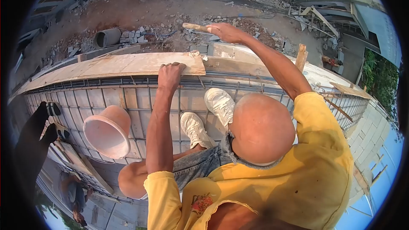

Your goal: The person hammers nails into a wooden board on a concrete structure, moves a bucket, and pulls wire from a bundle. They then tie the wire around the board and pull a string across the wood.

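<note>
My left hand (171, 75) is closed over the near edge of a long plywood board (123, 64), close to the board's right end. Whether anything small is between those fingers I cannot make out. Raised out past the board, my right hand (226, 33) grips the wooden handle of a hammer (196, 27). The hammer's head points left and blends into the rubble behind it. Below the board runs a mat of steel rebar (147, 102), and I squat on it in white shoes (195, 130).
A pinkish bucket (108, 131) stands on the rebar to my left. Another person's feet (53, 109) are at the far left, and a second person (74, 196) is lower left. A wooden stake (301, 57) rises on the right. Rubble and a concrete pipe (107, 38) lie beyond the edge.
</note>
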Tool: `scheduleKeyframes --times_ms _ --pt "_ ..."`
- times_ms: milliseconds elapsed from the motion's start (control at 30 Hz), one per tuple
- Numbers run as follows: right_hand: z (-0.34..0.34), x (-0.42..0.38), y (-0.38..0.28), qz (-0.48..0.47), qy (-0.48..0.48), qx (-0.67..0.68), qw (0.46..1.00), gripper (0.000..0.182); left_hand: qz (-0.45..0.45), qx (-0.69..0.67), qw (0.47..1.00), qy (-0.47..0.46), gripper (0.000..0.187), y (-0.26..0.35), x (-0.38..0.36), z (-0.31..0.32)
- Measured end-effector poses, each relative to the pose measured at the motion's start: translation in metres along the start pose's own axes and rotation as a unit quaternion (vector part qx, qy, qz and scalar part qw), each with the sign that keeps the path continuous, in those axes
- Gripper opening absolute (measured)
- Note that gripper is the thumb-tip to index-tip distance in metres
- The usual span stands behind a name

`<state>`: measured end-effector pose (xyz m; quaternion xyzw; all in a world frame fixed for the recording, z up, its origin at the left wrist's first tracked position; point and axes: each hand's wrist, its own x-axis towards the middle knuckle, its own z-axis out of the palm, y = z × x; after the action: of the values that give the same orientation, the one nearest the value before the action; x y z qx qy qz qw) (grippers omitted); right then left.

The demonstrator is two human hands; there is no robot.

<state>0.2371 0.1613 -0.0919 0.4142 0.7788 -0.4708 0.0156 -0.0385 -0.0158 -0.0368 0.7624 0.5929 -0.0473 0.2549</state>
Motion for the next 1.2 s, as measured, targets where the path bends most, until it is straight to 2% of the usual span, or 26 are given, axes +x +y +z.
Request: scheduleKeyframes --times_ms 33,100,167,200,233,267,300,333,400,467,533,567,600,667,700,733,767,800,833,867,900,1000,1067,1133,1167,1200 --pt "-0.022 0.010 -0.022 0.031 0.089 0.061 0.994 0.058 -0.008 -0.003 0.999 -0.033 0.026 0.001 0.001 -0.003" --pt "-0.079 0.025 -0.072 0.107 0.170 0.209 0.957 0.059 -0.012 -0.005 0.999 -0.034 0.033 0.000 0.006 0.000" --pt "-0.101 0.049 -0.059 0.063 0.258 0.240 0.934 0.063 -0.007 0.007 0.999 -0.035 0.039 -0.002 0.004 0.001" --pt "-0.105 0.056 -0.053 0.042 0.302 0.254 0.918 0.064 -0.008 0.002 0.999 -0.040 0.032 -0.001 0.001 0.000" --pt "-0.086 0.054 -0.062 0.042 0.420 0.157 0.893 0.062 -0.008 -0.001 0.999 -0.040 0.027 0.000 0.001 -0.003" --pt "-0.052 0.034 -0.069 0.052 0.442 0.121 0.888 0.061 -0.008 -0.005 0.999 -0.037 0.022 0.001 0.003 -0.006" --pt "0.005 0.009 -0.050 0.116 0.365 0.090 0.919 0.057 -0.006 -0.006 0.999 -0.034 0.022 0.001 0.002 -0.004" --pt "0.064 -0.025 -0.005 0.099 0.182 -0.004 0.978 0.057 -0.004 -0.003 1.000 -0.031 0.022 -0.001 0.000 0.001" --pt "0.036 -0.038 0.007 0.102 -0.010 -0.064 0.993 0.050 0.011 0.011 1.000 -0.020 0.023 -0.009 0.006 -0.002" --pt "0.018 -0.046 0.014 0.098 -0.221 -0.122 0.963 0.043 0.015 0.013 1.000 -0.011 0.023 -0.006 0.003 0.004" --pt "-0.030 -0.034 0.022 0.114 -0.128 -0.044 0.984 0.043 0.007 -0.018 0.999 -0.033 0.021 0.003 0.002 -0.002" --pt "-0.054 -0.028 0.008 0.120 -0.001 -0.042 0.992 0.047 0.006 -0.010 1.000 -0.025 0.021 0.001 0.004 0.000" --pt "-0.071 -0.017 0.003 0.118 0.143 0.024 0.982 0.051 0.004 -0.001 1.000 -0.018 0.021 -0.002 0.004 0.000" --pt "-0.116 0.009 -0.004 0.100 0.302 0.062 0.946 0.053 0.003 -0.004 1.000 -0.025 0.019 -0.003 0.004 -0.001" --pt "-0.131 0.037 -0.007 -0.050 0.490 0.042 0.869 0.044 0.006 -0.008 1.000 -0.028 0.018 -0.002 0.004 -0.003" --pt "-0.146 0.064 -0.009 -0.174 0.645 -0.038 0.743 0.050 0.008 -0.013 0.999 -0.029 0.017 0.000 0.003 -0.002" --pt "-0.127 0.059 -0.012 -0.080 0.631 0.018 0.771 0.040 0.009 -0.008 0.999 -0.029 0.017 0.001 0.002 -0.001" --pt "-0.095 0.046 -0.021 0.011 0.611 0.074 0.788 0.050 0.009 0.001 1.000 -0.026 0.017 0.000 0.003 -0.002" --pt "-0.049 0.023 -0.048 0.101 0.510 0.121 0.846 0.049 0.007 0.010 1.000 -0.021 0.017 0.000 0.004 -0.004" --pt "0.009 -0.002 -0.034 0.163 0.316 0.032 0.934 0.051 0.002 0.009 1.000 -0.019 0.017 0.000 0.005 -0.004" --pt "0.045 -0.028 -0.030 0.168 -0.039 -0.099 0.980 0.051 0.001 0.009 1.000 -0.021 0.018 0.002 0.002 -0.001" --pt "0.015 0.003 -0.025 0.141 -0.130 -0.149 0.970 0.044 -0.013 0.010 0.999 0.029 0.021 -0.004 0.008 0.009" --pt "0.042 -0.038 -0.027 0.175 -0.168 -0.089 0.966 0.041 0.015 0.000 1.000 -0.026 0.023 0.003 0.002 -0.010" --pt "-0.002 -0.030 -0.011 0.194 -0.120 -0.056 0.972 0.041 0.002 0.030 0.999 -0.024 0.035 0.015 0.003 -0.017" --pt "0.000 -0.043 -0.002 0.187 -0.032 -0.015 0.982 0.042 0.004 0.018 1.000 -0.024 0.041 0.015 0.003 -0.016" --pt "-0.006 -0.069 -0.021 0.235 0.064 0.055 0.968 0.047 -0.002 0.014 0.999 -0.044 0.044 0.018 0.006 -0.020"
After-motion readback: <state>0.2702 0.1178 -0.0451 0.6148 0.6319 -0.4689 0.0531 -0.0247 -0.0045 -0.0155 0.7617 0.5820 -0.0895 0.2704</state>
